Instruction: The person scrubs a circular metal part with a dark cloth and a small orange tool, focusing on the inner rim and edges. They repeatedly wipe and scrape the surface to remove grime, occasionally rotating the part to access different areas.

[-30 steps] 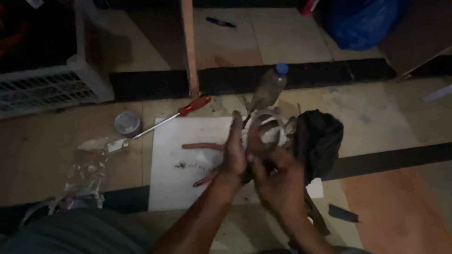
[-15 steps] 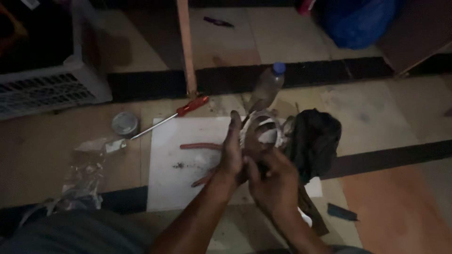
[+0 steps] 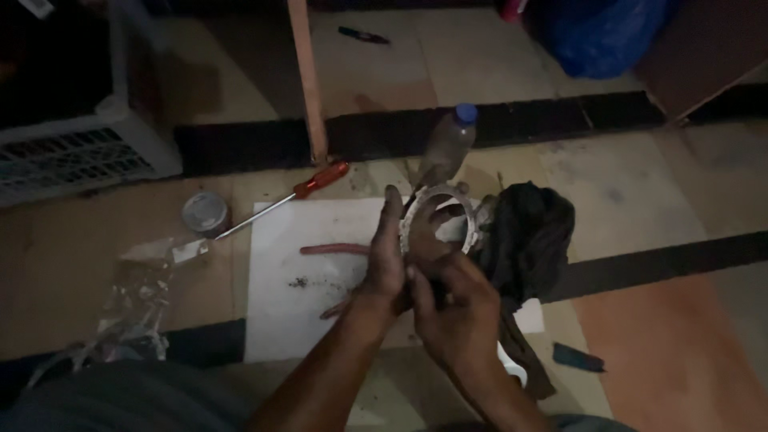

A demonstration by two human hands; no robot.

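Observation:
My left hand (image 3: pixel 390 254) stands on edge over a white sheet (image 3: pixel 298 280), its palm turned right and its fingers cupped around a pale toothed metal ring (image 3: pixel 468 227). My right hand (image 3: pixel 453 310) is just below it, fingers curled against the lower side of the ring and the left palm. Both hands hold the ring upright above the sheet. A dark cloth (image 3: pixel 527 238) lies bunched right beside the ring. A thin red rod (image 3: pixel 332 250) rests on the sheet to the left of my left hand.
A red-handled screwdriver (image 3: pixel 298 194) lies at the sheet's upper left by a small round tin (image 3: pixel 204 213). A plastic bottle with a blue cap (image 3: pixel 446 147) stands behind the ring. Crumpled clear plastic (image 3: pixel 132 296) lies left, a white crate (image 3: pixel 76 156) far left, a wooden post (image 3: pixel 306 80) behind.
My hands have stayed together on the ring and barely moved. The view has shifted slightly.

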